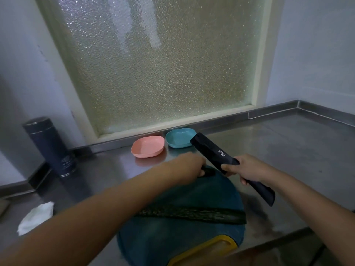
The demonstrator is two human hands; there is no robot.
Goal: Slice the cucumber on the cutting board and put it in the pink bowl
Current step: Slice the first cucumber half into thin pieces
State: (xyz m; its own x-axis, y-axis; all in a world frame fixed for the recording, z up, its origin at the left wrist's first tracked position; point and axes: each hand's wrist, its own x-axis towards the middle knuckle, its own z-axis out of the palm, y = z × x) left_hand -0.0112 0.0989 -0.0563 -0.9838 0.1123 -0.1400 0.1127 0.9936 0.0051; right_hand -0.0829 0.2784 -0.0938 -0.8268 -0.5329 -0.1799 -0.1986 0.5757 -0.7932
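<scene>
Grip is looking fine tbh: right hand (244, 169) is clamping the knife (213, 150), left hand (189, 165) is curling round some dark thing (209, 171) at the far edge of the cutting board (182, 189), so I'd be steadying the cucumber (192, 213) lying across it, pink bowl (148, 154) sitting behind.

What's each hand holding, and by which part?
The right hand grips the black knife at the front of its handle. The left hand curls round a dark thing at the far edge of the cutting board; unclear what.
</scene>
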